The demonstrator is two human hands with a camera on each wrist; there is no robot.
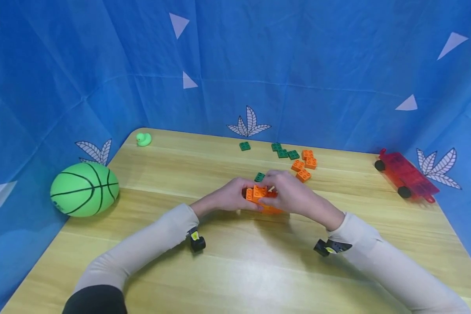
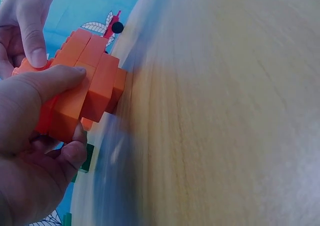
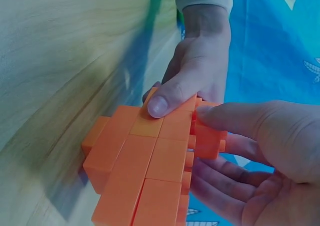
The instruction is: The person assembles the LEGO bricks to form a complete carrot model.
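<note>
The table (image 1: 243,270) carries bricks (image 1: 303,175), a duck (image 1: 143,139), ball (image 1: 84,190) and car (image 1: 412,175)

Left hand (image 1: 235,195) beside right hand (image 1: 292,192), both gripping, forearms (image 1: 149,242) converging

Stack (image 3: 125,173) partly hidden by left hand (image 1: 233,195) and right hand (image 1: 290,192), cut off below in right wrist view, mark (image 1: 55,203) on ball (image 1: 85,188) left of stack too small to read
</note>
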